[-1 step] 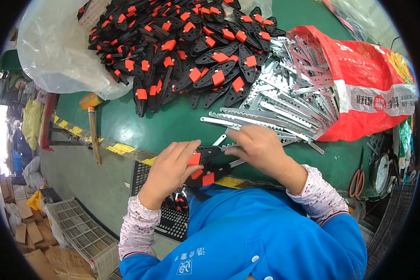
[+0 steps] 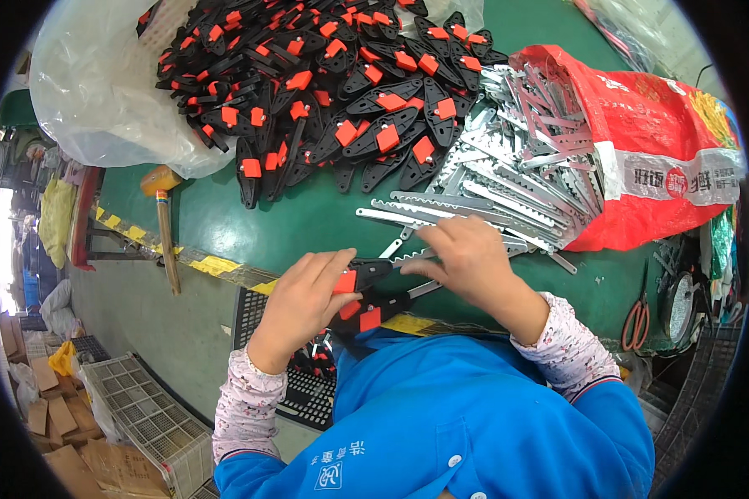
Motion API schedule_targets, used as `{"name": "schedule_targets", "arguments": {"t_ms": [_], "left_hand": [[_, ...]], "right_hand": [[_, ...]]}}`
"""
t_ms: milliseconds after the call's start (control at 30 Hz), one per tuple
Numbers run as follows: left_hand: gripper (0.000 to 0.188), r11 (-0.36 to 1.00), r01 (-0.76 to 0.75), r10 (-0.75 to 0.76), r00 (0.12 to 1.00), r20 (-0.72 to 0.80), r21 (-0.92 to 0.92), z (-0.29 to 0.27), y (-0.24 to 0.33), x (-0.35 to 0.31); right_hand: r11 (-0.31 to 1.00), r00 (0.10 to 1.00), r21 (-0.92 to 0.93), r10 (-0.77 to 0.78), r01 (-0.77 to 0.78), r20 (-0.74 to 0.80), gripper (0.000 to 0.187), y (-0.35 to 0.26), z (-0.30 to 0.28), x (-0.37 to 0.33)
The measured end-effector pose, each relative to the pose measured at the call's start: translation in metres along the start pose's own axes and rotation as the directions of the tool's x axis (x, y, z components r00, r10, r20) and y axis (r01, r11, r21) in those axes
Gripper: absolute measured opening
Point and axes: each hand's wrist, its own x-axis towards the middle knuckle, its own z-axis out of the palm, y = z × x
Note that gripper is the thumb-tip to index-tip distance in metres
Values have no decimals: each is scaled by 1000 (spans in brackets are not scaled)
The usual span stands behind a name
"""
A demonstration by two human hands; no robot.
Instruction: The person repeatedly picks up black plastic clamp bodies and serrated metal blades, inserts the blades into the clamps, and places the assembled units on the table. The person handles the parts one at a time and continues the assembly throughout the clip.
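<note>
From here, the left hand (image 2: 304, 291) grips a black piece with a red block (image 2: 373, 271), off the near left side of the red bag (image 2: 628, 116); the right hand (image 2: 468, 258) pinches a toothed metal strip (image 2: 406, 259), its tip by the black piece's end; I can't tell if it is in; I think this is the joining step; the next push seems to need a straight strip and a steady hold.
</note>
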Motion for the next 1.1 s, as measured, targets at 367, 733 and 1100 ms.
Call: {"name": "schedule_targets", "arguments": {"t_ms": [367, 733, 1100], "left_hand": [[90, 998, 55, -55, 998, 11, 11, 41, 44, 13], [51, 908, 310, -390, 869, 303, 280, -21, 3, -45], [87, 941, 325, -271, 890, -367, 94, 10, -91, 35]], "right_hand": [[974, 995, 211, -90, 81, 32, 48, -12, 1, -7], [950, 973, -252, 142, -186, -181, 49, 50, -10, 19], [973, 996, -231, 18, 2, 83, 72, 85, 32, 101]]}}
